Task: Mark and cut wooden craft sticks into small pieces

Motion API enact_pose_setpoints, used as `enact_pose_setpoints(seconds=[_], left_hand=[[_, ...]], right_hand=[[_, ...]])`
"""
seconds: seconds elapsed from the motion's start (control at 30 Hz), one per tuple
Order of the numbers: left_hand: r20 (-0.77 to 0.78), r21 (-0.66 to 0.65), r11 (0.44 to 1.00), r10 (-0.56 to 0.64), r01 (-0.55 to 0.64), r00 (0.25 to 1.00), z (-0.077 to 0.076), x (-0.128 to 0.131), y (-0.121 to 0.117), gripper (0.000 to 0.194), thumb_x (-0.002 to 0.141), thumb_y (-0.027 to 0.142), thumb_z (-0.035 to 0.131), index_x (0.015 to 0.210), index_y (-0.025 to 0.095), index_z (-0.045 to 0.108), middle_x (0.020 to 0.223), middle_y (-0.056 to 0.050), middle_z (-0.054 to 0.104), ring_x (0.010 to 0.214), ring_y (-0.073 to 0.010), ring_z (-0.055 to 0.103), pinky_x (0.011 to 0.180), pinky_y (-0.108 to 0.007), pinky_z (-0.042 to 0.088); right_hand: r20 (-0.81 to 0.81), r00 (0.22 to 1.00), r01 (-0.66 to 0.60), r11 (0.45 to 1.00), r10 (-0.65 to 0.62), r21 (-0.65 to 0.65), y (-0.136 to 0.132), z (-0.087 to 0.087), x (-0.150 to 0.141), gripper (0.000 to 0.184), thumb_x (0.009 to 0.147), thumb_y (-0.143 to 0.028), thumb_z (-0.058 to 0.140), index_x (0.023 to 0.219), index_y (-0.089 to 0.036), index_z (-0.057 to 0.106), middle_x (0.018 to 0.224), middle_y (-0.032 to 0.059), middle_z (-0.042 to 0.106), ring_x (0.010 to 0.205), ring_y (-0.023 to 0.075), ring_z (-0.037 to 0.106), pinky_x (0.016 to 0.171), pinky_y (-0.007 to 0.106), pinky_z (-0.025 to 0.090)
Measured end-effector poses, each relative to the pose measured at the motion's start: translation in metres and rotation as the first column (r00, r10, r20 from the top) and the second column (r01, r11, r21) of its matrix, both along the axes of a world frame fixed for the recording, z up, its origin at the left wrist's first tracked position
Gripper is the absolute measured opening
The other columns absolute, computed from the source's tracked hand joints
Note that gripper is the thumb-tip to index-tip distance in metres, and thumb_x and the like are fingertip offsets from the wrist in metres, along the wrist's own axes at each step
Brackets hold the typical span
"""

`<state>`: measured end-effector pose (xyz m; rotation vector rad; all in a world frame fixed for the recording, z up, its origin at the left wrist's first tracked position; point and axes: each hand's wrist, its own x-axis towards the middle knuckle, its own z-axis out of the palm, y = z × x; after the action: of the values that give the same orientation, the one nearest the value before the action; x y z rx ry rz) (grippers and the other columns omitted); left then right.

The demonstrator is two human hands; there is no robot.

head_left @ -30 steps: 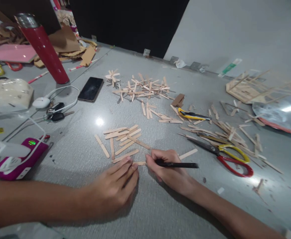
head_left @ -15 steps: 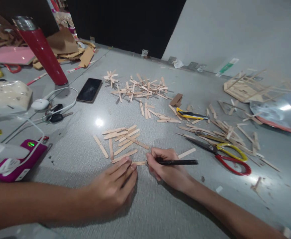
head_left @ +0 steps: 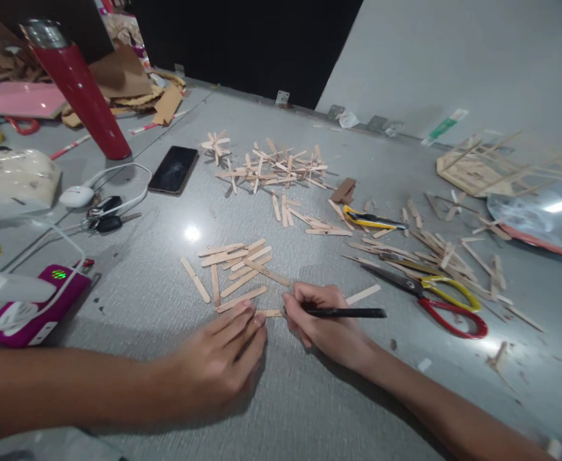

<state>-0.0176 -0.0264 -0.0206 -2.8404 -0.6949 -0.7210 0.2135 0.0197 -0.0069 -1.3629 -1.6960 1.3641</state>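
Note:
My right hand [head_left: 326, 320] is closed around a black pen [head_left: 348, 313], its tip at the right end of a wooden craft stick [head_left: 272, 313] lying flat on the table. My left hand [head_left: 227, 352] pinches that stick's left end, its fingers bent and pressed together; much of the stick is hidden beneath them. Just beyond the fingertips several loose craft sticks [head_left: 247, 275] lie in a rough group, one bearing dark marks [head_left: 266, 271]. A paler stick [head_left: 363, 294] rests past my right hand.
On the right lie scissors [head_left: 422, 294], a yellow cutter [head_left: 374, 220] and a wooden stick frame [head_left: 482, 169]. Glued stick pieces [head_left: 281, 168] are heaped at the back. Leftward are a phone [head_left: 173, 169], red flask [head_left: 81, 102], keys [head_left: 108, 222] and purple power bank [head_left: 62, 301].
The whole view shifts slightly with my head. Both hands stay in nearly the same place, the pen tip remaining at the stick's right end.

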Motion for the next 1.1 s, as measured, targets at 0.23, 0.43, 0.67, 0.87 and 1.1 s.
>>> enact_pose_setpoints(seconds=[0.23, 0.43, 0.67, 0.87, 1.1], left_hand=[[0.009, 0.004, 1.000, 0.027, -0.027, 1.000, 0.0003, 0.0007, -0.0009, 0.039, 0.090, 0.011, 0.058, 0.124, -0.007, 0.068, 0.125, -0.026, 0.075, 0.120, -0.0341, 0.072, 0.115, -0.047, 0.054], [-0.017, 0.011, 1.000, 0.007, -0.007, 1.000, 0.0025, 0.0005, 0.0001, 0.039, 0.091, 0.011, 0.059, 0.123, -0.007, 0.068, 0.123, -0.027, 0.075, 0.118, -0.0360, 0.073, 0.112, -0.049, 0.056], [-0.019, 0.000, 1.000, 0.007, -0.007, 1.000, 0.0030, 0.0011, 0.0005, 0.039, 0.092, 0.012, 0.058, 0.124, -0.007, 0.068, 0.124, -0.026, 0.075, 0.118, -0.0362, 0.073, 0.111, -0.048, 0.057], [-0.002, -0.023, 1.000, 0.006, -0.006, 1.000, 0.0014, 0.0021, 0.0004, 0.041, 0.090, 0.011, 0.060, 0.124, -0.009, 0.068, 0.123, -0.027, 0.075, 0.117, -0.0380, 0.073, 0.111, -0.050, 0.057], [-0.006, -0.005, 1.000, 0.022, -0.022, 1.000, -0.0026, 0.0013, -0.0014, 0.042, 0.091, 0.014, 0.061, 0.127, -0.008, 0.066, 0.127, -0.028, 0.073, 0.122, -0.0364, 0.071, 0.116, -0.049, 0.053]], right_hand=[[0.045, 0.999, -0.005, 0.999, 0.004, 0.032, -0.0006, -0.0012, 0.0006, 0.046, 0.100, -0.034, 0.054, 0.056, -0.024, 0.046, 0.041, -0.0058, 0.048, 0.035, 0.0076, 0.044, 0.040, 0.021, 0.034], [0.083, 0.996, -0.030, 0.998, 0.026, 0.049, 0.0007, 0.0007, 0.0016, 0.047, 0.099, -0.033, 0.056, 0.054, -0.024, 0.044, 0.040, -0.0047, 0.048, 0.036, 0.0085, 0.044, 0.041, 0.022, 0.035], [0.018, 1.000, 0.012, 1.000, -0.012, -0.006, 0.0013, 0.0025, 0.0000, 0.048, 0.097, -0.042, 0.062, 0.055, -0.024, 0.047, 0.041, -0.0047, 0.049, 0.034, 0.0082, 0.043, 0.039, 0.022, 0.033], [-0.008, 0.998, 0.056, 0.997, -0.056, -0.059, 0.0020, 0.0017, -0.0041, 0.049, 0.095, -0.047, 0.065, 0.055, -0.022, 0.050, 0.040, -0.0053, 0.048, 0.032, 0.0077, 0.041, 0.037, 0.022, 0.032], [-0.016, 0.998, 0.054, 0.997, -0.055, -0.052, 0.0015, 0.0004, -0.0049, 0.051, 0.095, -0.049, 0.066, 0.054, -0.023, 0.050, 0.040, -0.0054, 0.047, 0.032, 0.0075, 0.040, 0.035, 0.021, 0.029]])
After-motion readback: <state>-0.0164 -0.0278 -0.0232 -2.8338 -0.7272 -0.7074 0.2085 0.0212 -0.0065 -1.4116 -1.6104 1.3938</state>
